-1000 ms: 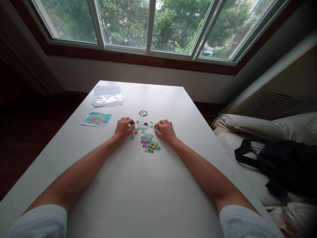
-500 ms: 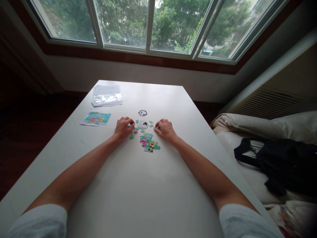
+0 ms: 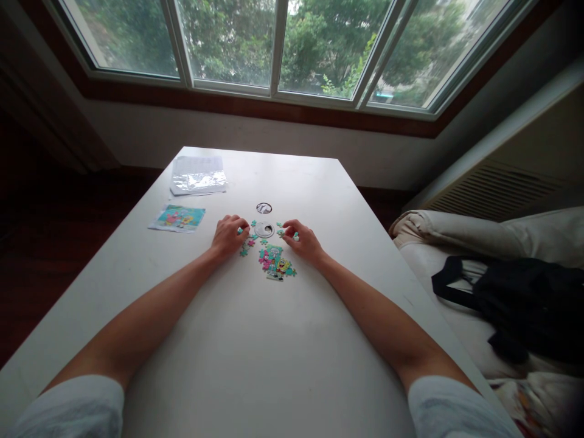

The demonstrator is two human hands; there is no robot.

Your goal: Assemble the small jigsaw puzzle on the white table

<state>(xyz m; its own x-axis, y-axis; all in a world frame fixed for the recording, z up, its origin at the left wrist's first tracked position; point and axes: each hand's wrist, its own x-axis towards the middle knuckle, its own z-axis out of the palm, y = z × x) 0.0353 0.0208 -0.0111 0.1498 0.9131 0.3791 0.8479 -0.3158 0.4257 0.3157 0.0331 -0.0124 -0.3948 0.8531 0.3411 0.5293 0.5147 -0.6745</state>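
White table (image 3: 255, 340); hands (image 3: 303, 242) at loose puzzle pieces (image 3: 250, 243); partly joined puzzle (image 3: 275, 264) nearby

Daylight enters through a sliding window (image 3: 274, 48) framed in reddish-brown wood above a pale wall (image 3: 228, 134). I see a dark reddish floor (image 3: 27, 267) left of the white table (image 3: 274, 359), and a cream sofa (image 3: 438, 249) to its right.

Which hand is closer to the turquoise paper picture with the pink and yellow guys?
Left. The left hand is a little right of the turquoise paper picture, not touching it; the right hand is farther right, past the round grey disc.
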